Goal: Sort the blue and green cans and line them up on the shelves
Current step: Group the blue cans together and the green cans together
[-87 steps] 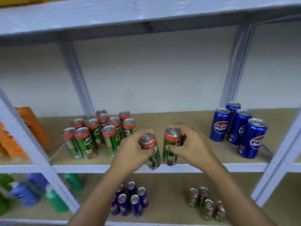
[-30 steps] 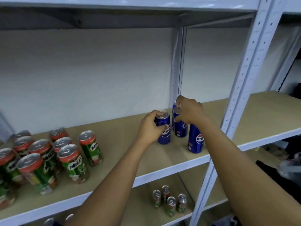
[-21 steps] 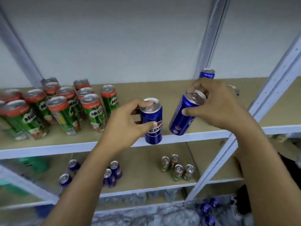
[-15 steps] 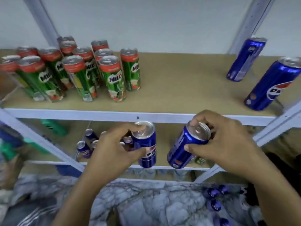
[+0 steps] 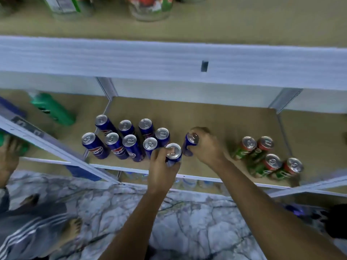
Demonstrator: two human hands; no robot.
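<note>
I look straight down at the lower shelf [image 5: 216, 119]. My left hand [image 5: 161, 169] grips a blue can [image 5: 173, 153] by its side at the shelf's front edge. My right hand [image 5: 205, 147] grips a second blue can [image 5: 189, 144] near its top, just right of the first. Both cans stand at the right end of a cluster of several blue cans [image 5: 129, 145]. Further right on the same shelf stand several green cans [image 5: 266, 158]. The bottoms of green cans [image 5: 150, 6] on the upper shelf show at the top edge.
The upper shelf's white front rail [image 5: 169, 59] crosses the view. A diagonal white brace [image 5: 56, 152] runs at the left. A green bottle [image 5: 52, 109] lies at the left of the lower shelf. Another person's hand [image 5: 9, 156] and striped clothing [image 5: 28, 231] are at left, above a marbled floor [image 5: 197, 222].
My hands carried two blue cans from the upper shelf down to the lower shelf, beside the blue cluster. The view tilted downward.
</note>
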